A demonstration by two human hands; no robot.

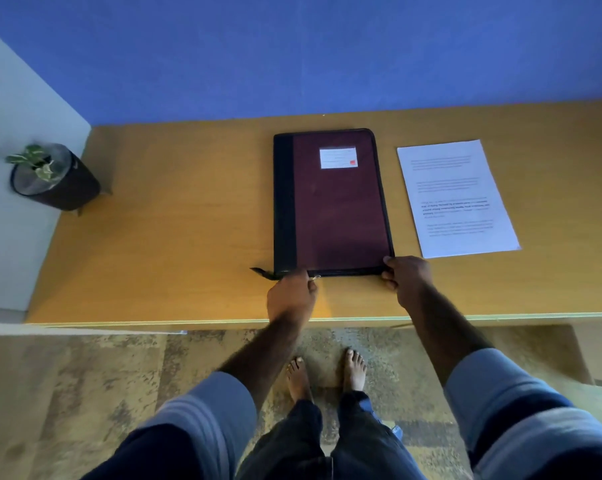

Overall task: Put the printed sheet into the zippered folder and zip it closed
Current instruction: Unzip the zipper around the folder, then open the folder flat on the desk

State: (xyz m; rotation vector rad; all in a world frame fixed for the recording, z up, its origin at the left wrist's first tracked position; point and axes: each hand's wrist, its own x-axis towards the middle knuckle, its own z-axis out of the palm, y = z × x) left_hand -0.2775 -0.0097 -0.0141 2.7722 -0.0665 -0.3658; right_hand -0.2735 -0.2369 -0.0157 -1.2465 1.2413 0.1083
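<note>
A dark maroon zippered folder (pixel 337 209) with a black spine and a white label lies flat and closed on the wooden desk (pixel 175 237). To its right lies the printed sheet (pixel 457 199), face up, apart from the folder. My left hand (pixel 291 297) is at the folder's near edge, its fingers pinched on the metal zipper pull (pixel 315 278). A short black zipper tail (pixel 261 271) sticks out at the near left corner. My right hand (pixel 407 278) grips the folder's near right corner.
A small potted plant (pixel 52 176) in a dark pot stands at the desk's far left, by a white side wall. A blue wall backs the desk. The desk's front edge runs just below my hands, with my bare feet on the floor beneath.
</note>
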